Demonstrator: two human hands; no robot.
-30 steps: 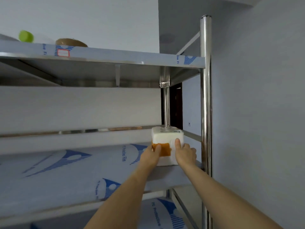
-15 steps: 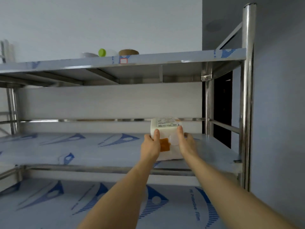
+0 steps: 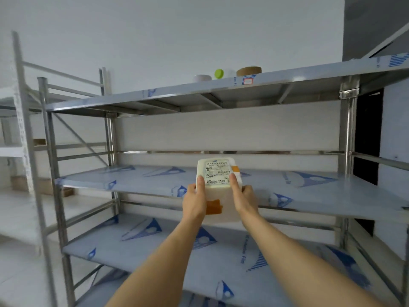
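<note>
A white foam box (image 3: 218, 191) with a printed label on top and orange tape on its front and side is held up in front of the middle shelf (image 3: 309, 191) of a steel rack. My left hand (image 3: 195, 201) grips its left side, thumb on the top edge. My right hand (image 3: 243, 199) grips its right side, thumb on the label. The box is off the shelf, in the air, near the shelf's front edge.
The steel rack has film-covered shelves; the lower shelf (image 3: 155, 251) lies below my arms. On the top shelf (image 3: 287, 82) stand a white bowl (image 3: 202, 78), a green-capped item (image 3: 219, 74) and a brown round roll (image 3: 249, 71). A second rack (image 3: 24, 120) stands at left.
The box, resting at the shelf's right end a second ago, has been lifted off and drawn back toward me in both hands. My view has pulled back and turned left.
</note>
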